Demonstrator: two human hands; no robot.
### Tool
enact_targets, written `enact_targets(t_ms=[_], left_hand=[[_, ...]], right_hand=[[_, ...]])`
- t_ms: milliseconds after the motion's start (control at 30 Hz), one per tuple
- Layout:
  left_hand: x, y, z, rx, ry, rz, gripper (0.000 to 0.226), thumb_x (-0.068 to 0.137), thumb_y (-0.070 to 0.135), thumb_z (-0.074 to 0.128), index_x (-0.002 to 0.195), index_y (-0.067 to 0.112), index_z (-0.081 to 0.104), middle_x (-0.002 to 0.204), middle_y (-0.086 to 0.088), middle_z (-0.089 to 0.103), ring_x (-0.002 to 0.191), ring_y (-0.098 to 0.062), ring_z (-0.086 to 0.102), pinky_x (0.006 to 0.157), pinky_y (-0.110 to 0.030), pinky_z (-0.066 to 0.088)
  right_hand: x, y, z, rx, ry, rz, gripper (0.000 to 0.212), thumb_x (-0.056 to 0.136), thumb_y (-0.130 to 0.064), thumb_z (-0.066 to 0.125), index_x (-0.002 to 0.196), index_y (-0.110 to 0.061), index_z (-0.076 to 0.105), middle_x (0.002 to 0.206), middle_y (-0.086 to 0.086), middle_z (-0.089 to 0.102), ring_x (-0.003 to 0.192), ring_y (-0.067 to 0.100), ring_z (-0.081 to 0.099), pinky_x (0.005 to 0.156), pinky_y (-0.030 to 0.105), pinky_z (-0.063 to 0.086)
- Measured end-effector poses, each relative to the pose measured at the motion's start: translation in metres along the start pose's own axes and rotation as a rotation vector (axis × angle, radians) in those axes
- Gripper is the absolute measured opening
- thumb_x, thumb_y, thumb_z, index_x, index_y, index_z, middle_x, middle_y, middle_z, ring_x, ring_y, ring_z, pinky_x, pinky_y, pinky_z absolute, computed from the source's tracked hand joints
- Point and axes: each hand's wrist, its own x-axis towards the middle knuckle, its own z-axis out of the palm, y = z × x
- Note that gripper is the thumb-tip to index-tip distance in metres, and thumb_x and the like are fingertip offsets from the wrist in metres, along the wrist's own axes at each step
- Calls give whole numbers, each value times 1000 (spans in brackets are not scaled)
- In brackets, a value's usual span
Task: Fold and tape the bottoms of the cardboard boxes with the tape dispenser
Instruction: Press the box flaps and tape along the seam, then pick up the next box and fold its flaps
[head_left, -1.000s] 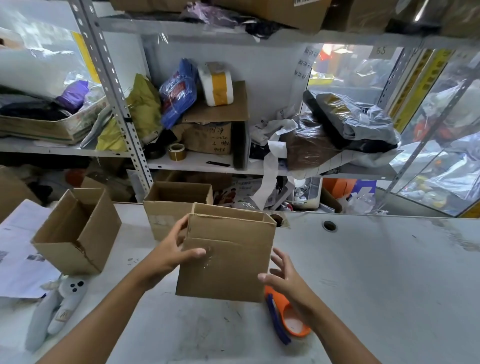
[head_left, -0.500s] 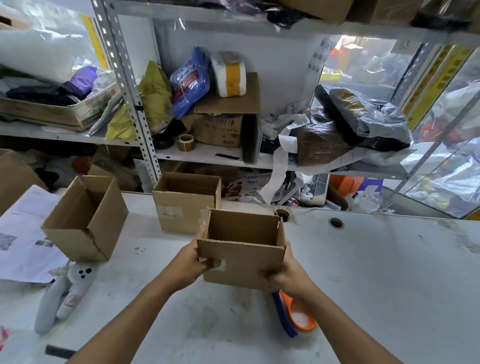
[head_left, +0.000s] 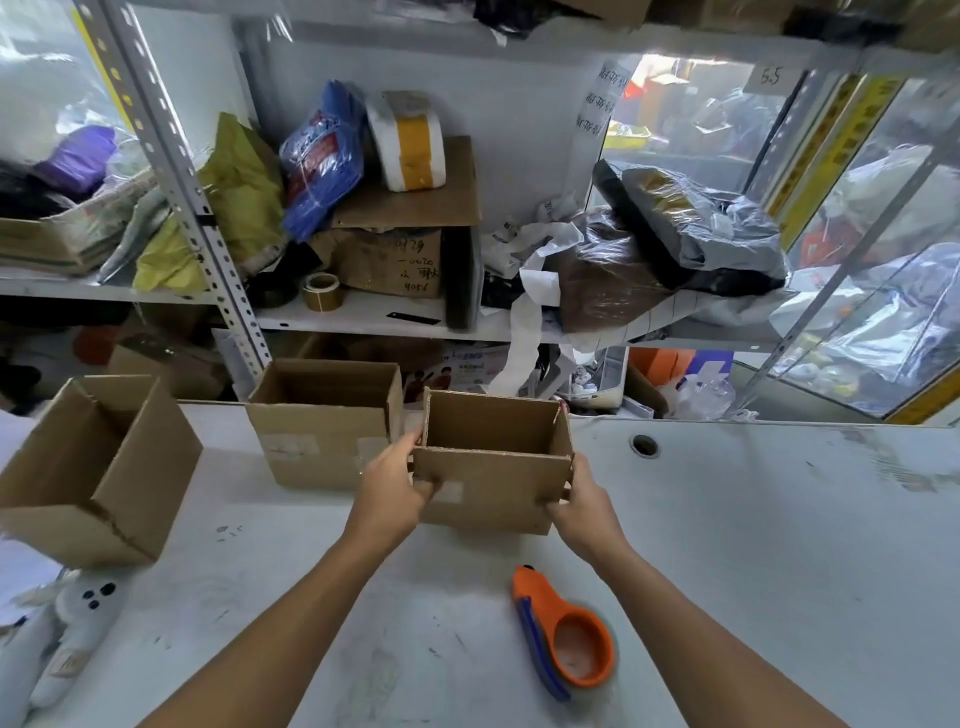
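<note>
A small open-topped cardboard box stands upright near the far middle of the white table. My left hand grips its left side and my right hand grips its right front corner. An orange and blue tape dispenser lies on the table near me, below my right arm and apart from both hands. Two more open cardboard boxes stand on the table: one touching the held box's left side, another tilted at the far left.
A grey plush toy and white papers lie at the left edge. A round cable hole sits in the table at the right of the held box. Cluttered metal shelves with bags, boxes and a tape roll rise behind the table.
The box was held up showing its taped bottom; both hands have turned it open side up and carried it away from me, beside the middle box. The tape dispenser now lies uncovered.
</note>
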Motion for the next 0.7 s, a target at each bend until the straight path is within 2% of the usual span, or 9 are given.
enact_targets(t_ms=[100,200,300,367,433,467,533,633,700], left_hand=[[13,5,15,38,55,-37,66,87,9,74,146,23,47,135,0,62,125,-22,58,102,-39,49],[23,2,26,61,104,-76,61,92,9,69,146,22,46,136,-2,62,128,-25,57,102,-43,49],[31,-6,32,73,118,-109,62,95,11,64,150,22,39,134,-5,62,120,-24,61,97,-41,53],[35,-10,34,39,113,-139,63,96,11,63,151,24,35,130,-4,64,99,-11,63,79,-26,58],[38,-12,38,14,107,-156,66,95,10,64,151,24,32,128,-3,63,80,0,56,60,-9,46],[38,-12,39,6,100,-158,67,95,9,64,151,24,30,128,-2,62,76,1,54,55,-5,42],[37,-10,40,-9,80,-156,71,95,7,63,152,24,27,126,1,60,72,2,54,47,-6,41],[26,-5,33,-45,72,-141,71,95,8,62,153,27,24,121,9,55,72,-1,56,54,-10,51],[13,-2,20,-57,90,-89,66,96,12,62,151,28,29,128,15,48,92,1,57,75,-12,52]], right_hand=[[20,2,1,-2,38,0,63,92,2,56,145,-26,39,121,0,64,109,18,60,94,41,57],[34,4,7,-3,49,-21,58,97,2,50,146,-27,40,119,-5,61,109,17,60,92,35,55],[44,7,14,4,50,-30,58,102,-6,47,151,-33,35,125,-6,59,113,20,60,97,40,55],[48,7,18,20,22,-14,63,103,-7,45,155,-38,26,125,-9,55,116,20,59,100,42,54],[50,9,21,40,-31,31,66,104,-6,45,157,-37,20,135,-3,55,125,24,58,101,40,52],[49,10,22,46,-65,57,66,103,-6,45,157,-34,19,142,0,54,129,25,55,101,38,50],[48,11,21,57,-123,77,70,103,-7,46,159,-33,13,152,0,47,135,25,50,102,37,47],[47,15,17,104,-138,88,76,103,-11,50,159,-36,5,162,-4,32,143,25,42,109,42,44],[42,19,15,120,-97,130,77,102,-13,53,160,-35,6,164,-1,30,143,25,41,109,42,44]])
